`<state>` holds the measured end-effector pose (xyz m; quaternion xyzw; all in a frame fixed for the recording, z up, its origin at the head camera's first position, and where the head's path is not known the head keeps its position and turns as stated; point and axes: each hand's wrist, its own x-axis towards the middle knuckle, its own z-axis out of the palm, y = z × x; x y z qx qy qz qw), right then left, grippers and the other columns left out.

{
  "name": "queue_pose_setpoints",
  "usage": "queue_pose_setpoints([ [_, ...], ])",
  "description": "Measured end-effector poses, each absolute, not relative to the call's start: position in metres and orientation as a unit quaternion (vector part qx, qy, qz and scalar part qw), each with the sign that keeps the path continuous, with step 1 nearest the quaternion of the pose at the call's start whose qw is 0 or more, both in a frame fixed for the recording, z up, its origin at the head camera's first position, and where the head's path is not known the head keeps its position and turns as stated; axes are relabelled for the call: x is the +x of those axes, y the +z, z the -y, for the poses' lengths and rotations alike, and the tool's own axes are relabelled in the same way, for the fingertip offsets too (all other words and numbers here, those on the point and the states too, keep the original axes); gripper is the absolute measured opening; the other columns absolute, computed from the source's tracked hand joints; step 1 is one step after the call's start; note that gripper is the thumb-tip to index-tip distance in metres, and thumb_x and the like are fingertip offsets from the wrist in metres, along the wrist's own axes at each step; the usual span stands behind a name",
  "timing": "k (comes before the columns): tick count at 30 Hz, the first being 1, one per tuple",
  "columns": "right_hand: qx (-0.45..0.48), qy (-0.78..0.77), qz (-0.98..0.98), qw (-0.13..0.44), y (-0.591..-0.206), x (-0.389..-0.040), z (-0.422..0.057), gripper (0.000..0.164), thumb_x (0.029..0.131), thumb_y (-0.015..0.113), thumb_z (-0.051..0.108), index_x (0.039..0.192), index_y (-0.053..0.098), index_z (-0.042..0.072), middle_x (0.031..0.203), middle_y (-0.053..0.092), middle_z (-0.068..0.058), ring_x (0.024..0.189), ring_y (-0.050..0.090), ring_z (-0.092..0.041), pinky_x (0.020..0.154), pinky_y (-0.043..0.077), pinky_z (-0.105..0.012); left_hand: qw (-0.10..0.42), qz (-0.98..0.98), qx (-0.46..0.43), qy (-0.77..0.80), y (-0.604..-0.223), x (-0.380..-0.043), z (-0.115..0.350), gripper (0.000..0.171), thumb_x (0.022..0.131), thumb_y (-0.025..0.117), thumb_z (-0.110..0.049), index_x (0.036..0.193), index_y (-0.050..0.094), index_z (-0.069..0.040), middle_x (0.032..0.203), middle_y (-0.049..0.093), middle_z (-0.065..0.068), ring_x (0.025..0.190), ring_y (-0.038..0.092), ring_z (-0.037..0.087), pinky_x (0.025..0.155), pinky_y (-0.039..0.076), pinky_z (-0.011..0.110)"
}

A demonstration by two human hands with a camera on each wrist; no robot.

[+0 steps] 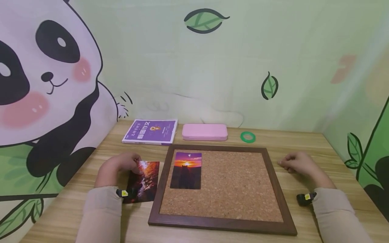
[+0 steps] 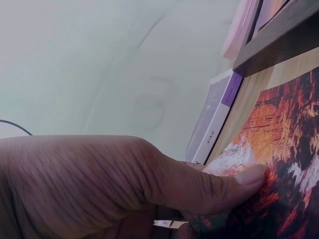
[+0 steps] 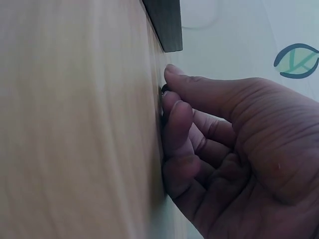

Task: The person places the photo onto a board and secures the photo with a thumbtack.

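My left hand [image 1: 124, 163] pinches a photo of an orange-lit forest stream [image 1: 146, 185], thumb on its printed face; the photo stands beside the left edge of a cork board [image 1: 237, 189] with a dark brown frame. A sunset photo [image 1: 186, 172] lies at the upper left of the cork, with a small shiny pin [image 1: 189, 155] near its top edge. My right hand [image 1: 299, 164] is low over the table, right of the frame. In the right wrist view, its thumb and forefinger pinch a small dark object [image 3: 165, 89], mostly hidden by the fingertips.
Behind the board, a purple book [image 1: 152, 131], a pink case [image 1: 205, 131] and a green tape ring [image 1: 248, 137] stand in a row along the back of the wooden table [image 1: 291, 140]. A wall with a panda picture [image 1: 60, 84] rises behind.
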<state>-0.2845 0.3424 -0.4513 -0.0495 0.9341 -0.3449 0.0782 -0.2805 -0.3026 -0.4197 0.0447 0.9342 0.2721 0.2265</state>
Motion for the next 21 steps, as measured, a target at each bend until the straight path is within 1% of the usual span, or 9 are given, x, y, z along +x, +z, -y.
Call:
queue_pose_setpoints([
  [4,-0.062,-0.347,-0.932,0.080,-0.451,-0.284,-0.341,0.029,0.097,0.068,0.023,0.097,0.067,-0.005,0.078,0.066,-0.005,0.070,0.060,-0.017,0.059,0.049,-0.031,0.219,-0.935,0.053,0.272,-0.417,-0.279,0.303,0.026,0.084,0.075,-0.012,0.105,0.064,-0.001,0.096,0.060,0.012,0.093,0.054,0.030,0.084,0.044,0.047],
  [8,-0.079,-0.344,-0.932,0.083,-0.447,-0.282,-0.338,0.028,0.098,0.066,0.021,0.100,0.066,-0.007,0.081,0.065,-0.006,0.071,0.058,-0.018,0.060,0.048,-0.032,0.184,-0.939,0.073,0.281,-0.415,-0.278,0.305,0.023,0.090,0.072,-0.017,0.106,0.064,-0.002,0.095,0.061,0.011,0.091,0.054,0.028,0.082,0.045,0.045],
  [10,-0.082,-0.340,-0.933,0.083,-0.446,-0.281,-0.336,0.027,0.099,0.065,0.020,0.101,0.066,-0.007,0.082,0.064,-0.006,0.072,0.057,-0.018,0.060,0.048,-0.033,0.166,-0.934,0.081,0.306,-0.415,-0.279,0.307,0.025,0.091,0.072,-0.020,0.106,0.064,-0.002,0.096,0.062,0.011,0.090,0.056,0.027,0.079,0.048,0.044],
  [12,-0.082,-0.336,-0.935,0.082,-0.445,-0.280,-0.336,0.027,0.099,0.065,0.020,0.102,0.066,-0.006,0.085,0.064,-0.007,0.073,0.057,-0.018,0.061,0.048,-0.033,0.153,-0.923,0.085,0.341,-0.415,-0.281,0.309,0.029,0.093,0.072,-0.022,0.111,0.064,-0.002,0.098,0.064,0.011,0.088,0.058,0.025,0.076,0.052,0.042],
  [16,-0.083,-0.327,-0.938,0.073,-0.447,-0.282,-0.339,0.026,0.100,0.064,0.021,0.101,0.068,-0.005,0.089,0.065,-0.010,0.076,0.057,-0.019,0.063,0.048,-0.034,0.145,-0.896,0.084,0.411,-0.412,-0.283,0.311,0.036,0.094,0.071,-0.024,0.120,0.062,0.000,0.101,0.067,0.012,0.083,0.061,0.022,0.070,0.055,0.040],
  [21,-0.068,-0.317,-0.945,0.048,-0.450,-0.285,-0.343,0.027,0.101,0.063,0.025,0.102,0.068,-0.002,0.094,0.067,-0.012,0.080,0.057,-0.020,0.065,0.048,-0.034,0.113,-0.884,0.084,0.446,-0.405,-0.282,0.312,0.035,0.093,0.073,-0.023,0.118,0.063,0.001,0.103,0.068,0.015,0.082,0.062,0.022,0.068,0.055,0.039],
])
